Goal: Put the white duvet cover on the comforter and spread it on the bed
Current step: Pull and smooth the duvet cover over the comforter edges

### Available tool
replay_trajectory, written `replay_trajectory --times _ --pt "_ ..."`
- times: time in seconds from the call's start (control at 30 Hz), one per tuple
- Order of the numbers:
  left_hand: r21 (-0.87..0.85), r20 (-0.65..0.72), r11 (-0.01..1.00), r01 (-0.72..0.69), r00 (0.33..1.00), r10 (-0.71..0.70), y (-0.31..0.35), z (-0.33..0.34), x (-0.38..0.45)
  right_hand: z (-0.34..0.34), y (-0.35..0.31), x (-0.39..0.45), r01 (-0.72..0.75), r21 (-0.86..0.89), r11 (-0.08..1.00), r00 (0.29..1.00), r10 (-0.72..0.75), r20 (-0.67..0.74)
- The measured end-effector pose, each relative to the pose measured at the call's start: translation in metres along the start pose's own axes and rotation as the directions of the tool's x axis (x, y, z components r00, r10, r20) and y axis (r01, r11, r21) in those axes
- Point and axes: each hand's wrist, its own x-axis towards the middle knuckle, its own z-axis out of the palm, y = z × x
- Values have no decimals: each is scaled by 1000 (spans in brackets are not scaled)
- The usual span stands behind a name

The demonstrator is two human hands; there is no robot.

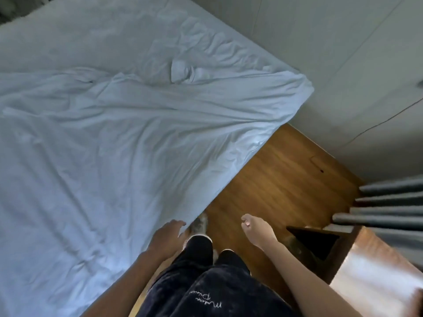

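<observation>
Standing at the side edge of the bed, the person looks down past dark trousers to both hands. The left hand reaches to the hanging edge of the duvet, fingers straight and close together, touching or just short of the cloth; I cannot tell which. It seems placed to smooth or tug that edge. The right hand hangs over the wood floor, fingers loosely curled, holding nothing, probably idle. Farther off, the white duvet lies spread across the bed, wrinkled, with a bunched fold near the far corner, which overhangs beside the wall. Straightening those creases looks like the remaining work.
</observation>
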Motion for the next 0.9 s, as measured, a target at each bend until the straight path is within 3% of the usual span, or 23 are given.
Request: replay_trajectory --times 0.33,0.47,0.57,0.6,0.67,0.77,0.9 --pt "13 -23 993 -114 993 114 45 -38 190 -118 -22 178 224 -273 936 974 -220 45" --pt "25 27 992 -126 992 125 72 -28 244 -150 -24 260 364 -453 814 931 -322 170" --pt "-53 56 998 -22 998 25 83 -11 279 -158 -22 325 487 -564 667 873 -396 285" --pt "-71 65 997 18 998 -13 82 -1 291 -155 -18 348 529 -600 600 847 -415 332" --pt "-69 -51 997 45 998 -49 76 14 314 -149 -13 401 610 -688 393 774 -481 411" --pt "23 -127 992 121 985 -117 52 44 348 -142 -2 478 698 -697 165 660 -527 536" --pt "-7 -221 989 151 964 -149 19 74 377 -147 -1 544 810 -582 -67 385 -687 616"
